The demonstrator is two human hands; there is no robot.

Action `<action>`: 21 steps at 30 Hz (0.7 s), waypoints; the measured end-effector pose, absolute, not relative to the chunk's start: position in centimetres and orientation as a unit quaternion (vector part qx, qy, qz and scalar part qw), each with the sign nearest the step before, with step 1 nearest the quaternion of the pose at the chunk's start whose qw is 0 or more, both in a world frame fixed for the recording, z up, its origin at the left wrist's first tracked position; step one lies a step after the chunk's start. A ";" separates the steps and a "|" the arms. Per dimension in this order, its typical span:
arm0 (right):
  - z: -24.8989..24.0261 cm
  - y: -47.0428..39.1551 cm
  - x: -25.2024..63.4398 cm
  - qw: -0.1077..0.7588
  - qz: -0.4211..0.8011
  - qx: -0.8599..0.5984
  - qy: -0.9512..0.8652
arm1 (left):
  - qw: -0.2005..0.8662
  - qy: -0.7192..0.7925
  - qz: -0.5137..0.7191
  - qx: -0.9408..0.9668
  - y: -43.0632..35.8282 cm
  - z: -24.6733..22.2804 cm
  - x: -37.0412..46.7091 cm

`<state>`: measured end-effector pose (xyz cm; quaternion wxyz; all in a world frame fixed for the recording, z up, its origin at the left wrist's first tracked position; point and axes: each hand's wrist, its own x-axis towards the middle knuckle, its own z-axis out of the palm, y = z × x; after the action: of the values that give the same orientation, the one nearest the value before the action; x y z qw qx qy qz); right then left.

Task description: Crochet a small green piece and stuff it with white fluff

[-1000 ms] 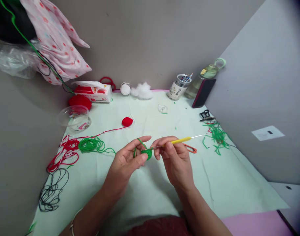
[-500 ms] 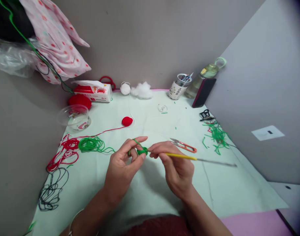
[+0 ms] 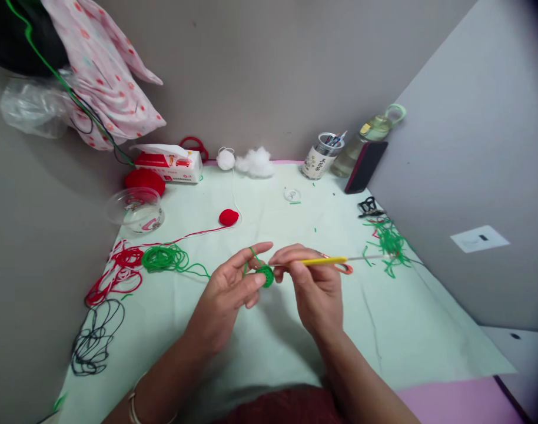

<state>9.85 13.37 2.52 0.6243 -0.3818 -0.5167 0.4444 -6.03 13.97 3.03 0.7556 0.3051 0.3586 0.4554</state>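
Note:
My left hand point(image 3: 227, 291) pinches a small round piece of green crochet point(image 3: 265, 277) between thumb and fingers. A strand of green yarn runs over its raised index finger and down to the piece. My right hand point(image 3: 317, 288) is closed on a crochet hook point(image 3: 324, 261) with a yellow grip, held like a pen. The hook's tip meets the top edge of the green piece; whether it is inside a stitch I cannot tell. From the loose green yarn point(image 3: 165, 258) on the left, a strand leads toward my left hand.
Orange-handled thread snips point(image 3: 345, 269) lie partly behind my right hand. Green yarn scraps point(image 3: 390, 241) are at the right edge. A red crocheted ball point(image 3: 228, 218), white stuffing point(image 3: 255, 163), a tissue box point(image 3: 172, 164), a clear tub point(image 3: 140, 212) and dark cord point(image 3: 92, 344) lie around.
Both hands have shifted slightly, and the green piece now faces up more and shows more of its round. The hook has swung to a more level angle, its rear end higher.

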 end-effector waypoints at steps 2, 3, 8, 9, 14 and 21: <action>2.5 13.3 9.6 0.607 0.412 -0.395 -0.553 | 0.715 0.392 0.471 0.337 13.7 2.8 -5.7; 2.5 13.2 9.4 0.601 0.382 -0.405 -0.573 | 0.695 0.408 0.482 0.342 13.6 2.8 -5.5; 2.0 12.5 9.2 0.572 0.173 -0.427 -0.679 | 0.758 0.373 0.464 0.268 13.7 2.9 -5.1; 2.0 12.5 9.4 0.572 0.161 -0.429 -0.680 | 0.789 0.349 0.441 0.247 13.8 3.0 -5.2; 2.5 13.2 10.3 0.647 0.360 -0.427 -0.519 | 0.825 0.297 0.435 0.207 14.3 3.4 -5.9; 2.3 13.5 9.8 0.598 0.450 -0.416 -0.517 | 0.749 0.338 0.457 0.340 13.7 2.7 -5.7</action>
<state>9.85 13.49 2.32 0.5981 -0.4157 -0.5166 0.4501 -5.74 13.65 2.72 0.7493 0.3399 0.3376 0.4572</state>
